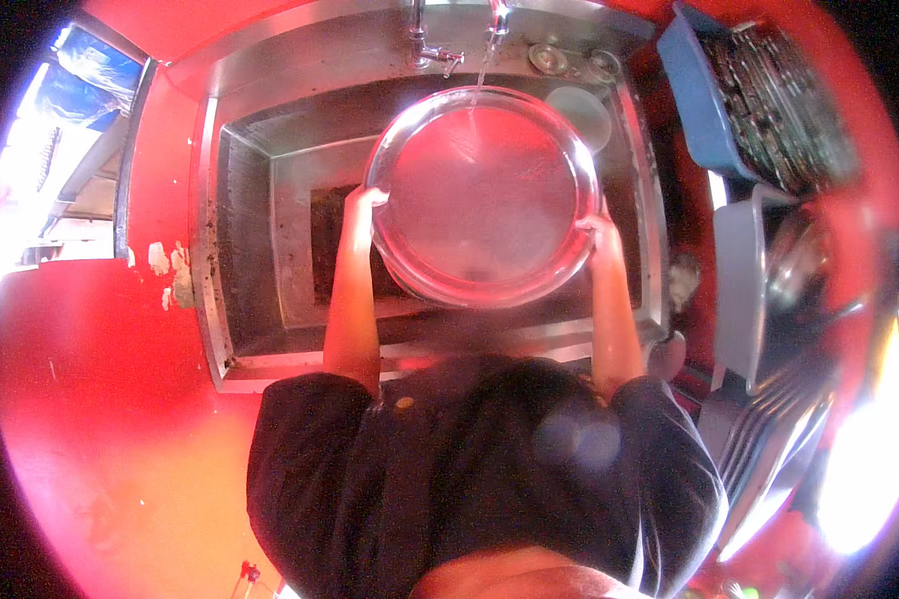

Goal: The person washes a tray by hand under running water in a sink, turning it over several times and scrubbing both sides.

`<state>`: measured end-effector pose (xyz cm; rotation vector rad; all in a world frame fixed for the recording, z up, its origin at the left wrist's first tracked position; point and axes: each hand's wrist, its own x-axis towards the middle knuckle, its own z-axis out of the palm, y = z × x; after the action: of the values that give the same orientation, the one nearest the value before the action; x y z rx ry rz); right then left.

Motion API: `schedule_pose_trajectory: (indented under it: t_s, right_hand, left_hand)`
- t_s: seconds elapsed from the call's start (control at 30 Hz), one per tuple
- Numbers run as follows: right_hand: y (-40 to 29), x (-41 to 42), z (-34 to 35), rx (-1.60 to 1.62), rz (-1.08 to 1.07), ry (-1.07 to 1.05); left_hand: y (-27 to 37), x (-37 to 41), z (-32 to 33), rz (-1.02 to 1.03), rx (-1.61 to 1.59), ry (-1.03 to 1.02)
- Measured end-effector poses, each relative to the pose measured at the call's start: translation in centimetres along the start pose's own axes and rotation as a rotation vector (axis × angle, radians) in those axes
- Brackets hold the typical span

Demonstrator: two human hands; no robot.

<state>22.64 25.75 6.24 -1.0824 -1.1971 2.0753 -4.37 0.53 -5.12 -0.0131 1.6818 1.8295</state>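
Observation:
A large round metal pan (483, 198) with a shiny raised rim is held level over the stainless steel sink (288, 224). My left hand (365, 202) grips its left edge, thumb over the rim. At the right edge my right hand (601, 228) holds it the same way, with the fingers mostly hidden behind the rim. Water runs from the chrome tap (499, 19) in a thin stream onto the far part of the pan. Its wet surface reflects the red surroundings. Most of the sink's floor is hidden beneath it.
A second tap with a lever (438, 56) stands left of the running one. Two small round metal pieces (548, 58) lie on the back ledge, near a pale round lid or dish (580, 120). To the right are a blue crate (693, 90) of stacked items and a grey tub (738, 284).

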Motion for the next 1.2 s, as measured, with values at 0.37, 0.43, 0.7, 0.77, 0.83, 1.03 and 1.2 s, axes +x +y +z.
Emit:
schedule_pose_trajectory:
  t_s: [0.37,0.43,0.7,0.77,0.83,1.03,1.2]
  right_hand:
    - [-0.1,-2.3,-6.0,0.092,-0.132,0.369]
    - [-0.8,-3.0,-4.1,0.094,-0.123,0.405]
    - [-0.7,-5.5,-4.7,-0.01,-0.154,0.501]
    - [-0.3,-5.3,-4.8,-0.017,-0.216,0.507]
    - [-0.5,-5.5,-4.7,0.021,-0.199,0.541]
    - [-1.0,-6.5,-4.2,0.16,-0.211,0.612]
    - [-0.9,-5.3,-5.4,0.262,-0.26,0.518]
  left_hand:
    - [-3.0,5.1,8.7,0.058,0.091,-0.065]
    - [-3.6,7.0,8.4,0.173,0.177,-0.033]
    - [3.8,5.6,15.4,0.487,0.664,0.072]
    - [4.4,6.1,15.5,0.63,0.659,0.034]
    - [3.3,7.6,14.7,0.592,0.588,-0.108]
    - [-2.0,5.2,12.0,0.072,0.257,-0.323]
    - [-2.9,-4.0,14.2,0.032,0.171,-0.262]
